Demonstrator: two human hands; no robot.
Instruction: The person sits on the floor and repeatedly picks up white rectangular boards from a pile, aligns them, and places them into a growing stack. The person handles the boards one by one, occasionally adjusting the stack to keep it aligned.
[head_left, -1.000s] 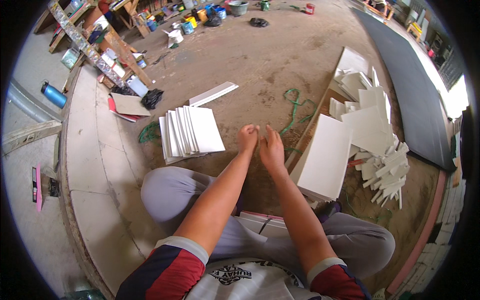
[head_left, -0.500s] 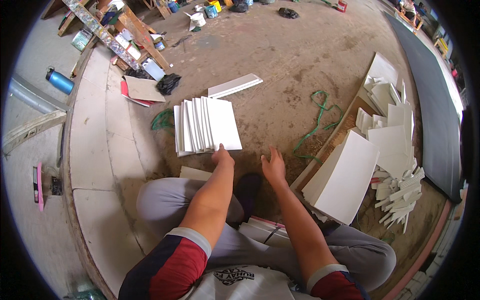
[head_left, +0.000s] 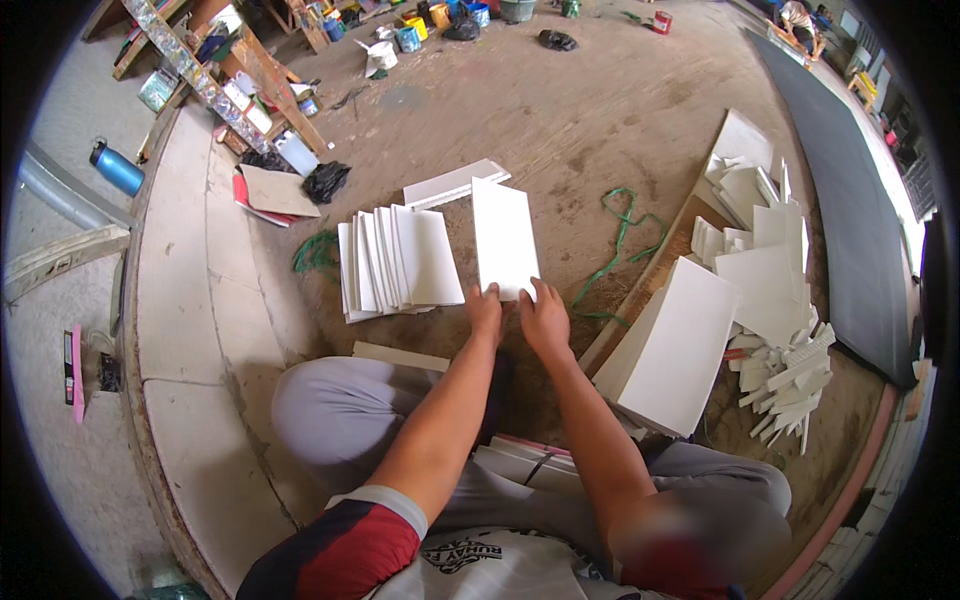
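A white rectangular sheet (head_left: 504, 235) is held up in front of me by its near edge. My left hand (head_left: 487, 308) grips its near left corner, and my right hand (head_left: 543, 315) closes on the near right corner. Just left of it, several similar white sheets (head_left: 425, 255) lie fanned in a stack on the floor. A narrow white strip stack (head_left: 455, 184) rests behind them. By my right knee stands a leaning pile of larger white sheets (head_left: 672, 345).
Loose white sheets (head_left: 765, 275) and offcuts (head_left: 790, 385) heap at the right, beside a long dark mat (head_left: 835, 210). Green string (head_left: 622, 250) trails over the floor. Cardboard (head_left: 282, 192), a black bag (head_left: 325, 182) and a wooden ladder-like frame (head_left: 205, 80) stand far left. A person (head_left: 798, 25) is far right.
One white sheet has come off the fanned stack and moved right. My right hand, empty before, now grips it too, together with my left.
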